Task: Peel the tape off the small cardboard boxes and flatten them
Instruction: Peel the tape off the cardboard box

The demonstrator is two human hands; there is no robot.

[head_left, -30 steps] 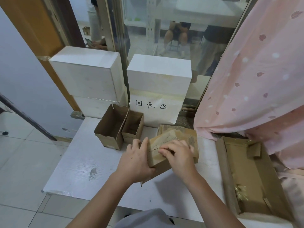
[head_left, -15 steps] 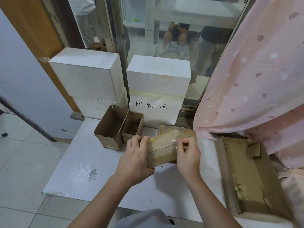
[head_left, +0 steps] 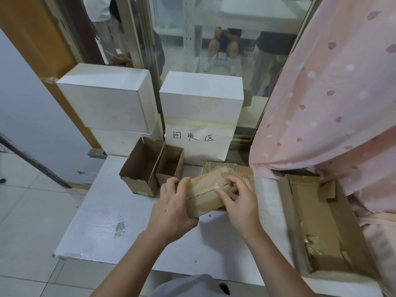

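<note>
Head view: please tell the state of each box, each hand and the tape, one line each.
Held box: closed, taped, off the table.
Tape: partly lifted at the seam.
Left hand: grips the box end.
Right hand: pinches the tape.
Two small boxes: open, upright.
Large tray box: open, holding crumpled tape.

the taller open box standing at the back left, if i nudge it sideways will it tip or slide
It would probably tip rather than slide: the taller open box stands higher than its narrow base. It looks empty and thin-walled, so likely light and easy to shove. The smaller open box sits tight against its right side, so a push that way would likely move both across the white table.
</note>
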